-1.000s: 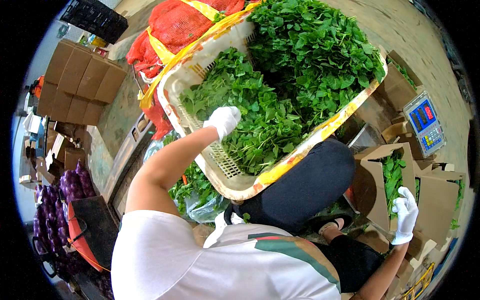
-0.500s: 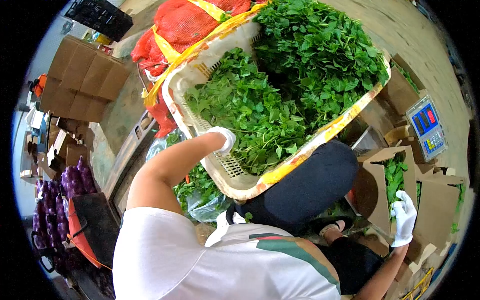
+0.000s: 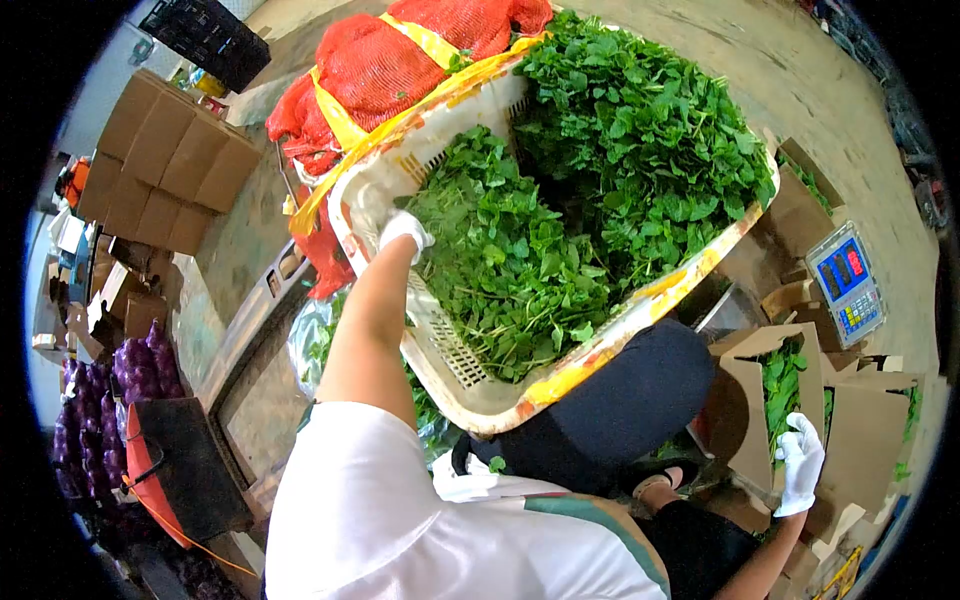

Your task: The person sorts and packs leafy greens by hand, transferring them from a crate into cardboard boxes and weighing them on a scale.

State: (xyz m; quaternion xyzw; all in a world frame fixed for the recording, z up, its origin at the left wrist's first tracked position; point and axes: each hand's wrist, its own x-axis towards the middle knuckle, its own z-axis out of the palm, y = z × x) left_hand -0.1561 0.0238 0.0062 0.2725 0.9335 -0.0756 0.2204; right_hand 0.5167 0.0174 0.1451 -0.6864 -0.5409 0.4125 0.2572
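A white plastic basket point(image 3: 440, 375) holds leafy green sprigs, mint-like, in a looser heap point(image 3: 500, 255) on the left and a taller pile point(image 3: 650, 130) on the right. My left hand point(image 3: 405, 235), in a white glove, is inside the basket's left wall at the edge of the looser heap. Its fingers are blurred and partly hidden by leaves. Out to the right, my gloved right hand point(image 3: 800, 465) hovers beside an open cardboard box point(image 3: 745, 400) with greens point(image 3: 783, 385) in it. Its fingers are loosely bent and apart, with nothing visible in them.
Red mesh sacks point(image 3: 385, 60) lie behind the basket. A digital scale display point(image 3: 845, 285) stands at right, among more cartons point(image 3: 870, 440). Purple net bags point(image 3: 95, 410) and a stack of brown cardboard point(image 3: 165, 165) are at left. My knee point(image 3: 640, 390) is under the basket's near edge.
My left hand has moved left and away from me along the basket's side, from the near corner of the looser heap. My right hand has dropped slightly, still beside the box.
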